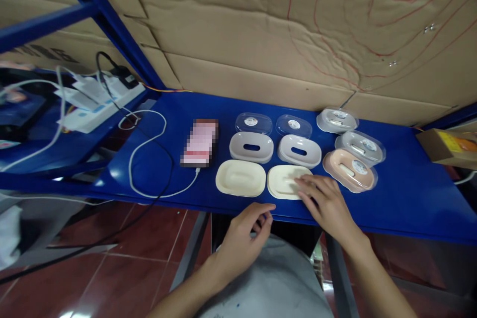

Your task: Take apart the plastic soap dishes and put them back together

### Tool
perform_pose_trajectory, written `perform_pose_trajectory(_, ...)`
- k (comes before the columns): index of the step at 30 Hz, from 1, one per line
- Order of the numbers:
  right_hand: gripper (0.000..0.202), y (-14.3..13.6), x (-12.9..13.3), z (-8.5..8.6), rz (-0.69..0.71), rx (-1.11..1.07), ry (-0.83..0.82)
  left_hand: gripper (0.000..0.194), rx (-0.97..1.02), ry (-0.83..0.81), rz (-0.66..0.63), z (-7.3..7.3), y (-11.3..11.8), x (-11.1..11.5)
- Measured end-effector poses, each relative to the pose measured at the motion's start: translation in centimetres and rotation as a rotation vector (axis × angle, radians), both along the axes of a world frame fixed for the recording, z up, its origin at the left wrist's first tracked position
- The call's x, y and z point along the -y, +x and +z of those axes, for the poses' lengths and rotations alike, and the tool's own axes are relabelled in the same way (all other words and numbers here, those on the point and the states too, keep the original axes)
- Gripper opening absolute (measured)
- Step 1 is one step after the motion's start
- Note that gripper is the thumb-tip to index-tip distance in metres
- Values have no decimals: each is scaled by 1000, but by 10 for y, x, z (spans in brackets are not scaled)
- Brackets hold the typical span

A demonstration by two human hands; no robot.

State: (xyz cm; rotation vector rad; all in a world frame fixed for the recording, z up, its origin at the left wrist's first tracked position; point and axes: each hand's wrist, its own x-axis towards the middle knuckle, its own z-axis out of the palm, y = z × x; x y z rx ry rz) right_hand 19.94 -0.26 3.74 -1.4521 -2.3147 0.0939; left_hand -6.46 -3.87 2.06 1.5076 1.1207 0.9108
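Observation:
My right hand (pixel 326 202) reaches over the right cream oval tray (pixel 279 182), its fingers stretched out and resting at the tray's right side. By the table's front edge, my left hand (pixel 248 231) holds nothing, its fingers loosely bent and apart. Left of the right tray lies a second cream oval tray (pixel 240 179). Behind them sit two light grey oval dishes, the left one (pixel 263 148) and the right one (pixel 312 153), each with a slot in its middle. Farther back lie a clear lid (pixel 261 123) and another clear lid (pixel 283 124), both with round stickers.
To the right stand a peach lidded dish (pixel 345 169) and two grey lidded dishes (pixel 367 148). A phone (pixel 201 143) on a white cable (pixel 130 171) lies left. Beyond are a power strip (pixel 100 107), a cardboard wall (pixel 231 35) and an open carton (pixel 434 149).

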Motion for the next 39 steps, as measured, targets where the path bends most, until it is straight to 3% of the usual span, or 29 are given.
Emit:
perform_pose_trajectory(6, 42, -3, -54, -6, -90, 73, 56, 22, 75, -105, -106, 3, 14, 9)
perform_pose_trajectory(9, 42, -8, -60, -8, -111, 75, 88, 23, 136, -261, -122, -4, 15, 13)
perform_pose_trajectory(12, 45, -14, -40, -5, -10, 45, 95, 29, 268, -426, -165, -14, 14, 15)
perform_pose_trajectory(15, 50, -19, -4, -4, 126, 20, -15, 42, 404, -609, -211, -19, 12, 12)
perform_pose_trajectory(18, 47, -22, 30, -10, 136, -20, -92, 52, 475, -735, -229, -18, 11, 10)
perform_pose_trajectory(23, 47, -28, 60, -10, 76, -256, -60, 47, 775, -801, -117, -13, 20, 15)
perform_pose_trajectory(25, 47, -33, 60, -3, 143, -324, -68, 49, 911, -806, -71, -10, 27, 18)
perform_pose_trajectory(27, 45, -36, 49, 5, 250, -356, -66, 49, 1011, -829, -55, -5, 34, 17)
perform_pose_trajectory(29, 43, -34, 26, 9, 239, -369, -12, 52, 1092, -838, -31, 1, 40, 11)
perform_pose_trajectory(33, 47, -14, -42, 4, -101, -200, 91, 63, 1156, -801, 50, 7, 44, -3)
perform_pose_trajectory(35, 43, -3, -68, -1, -111, -72, 49, 66, 1153, -801, 66, 6, 45, -9)
perform_pose_trajectory(37, 36, 3, -76, -2, -96, -24, 25, 66, 1161, -802, 64, 4, 46, -14)
perform_pose_trajectory(39, 34, 2, -67, 2, -103, -53, 52, 63, 1180, -806, 55, 2, 48, -18)
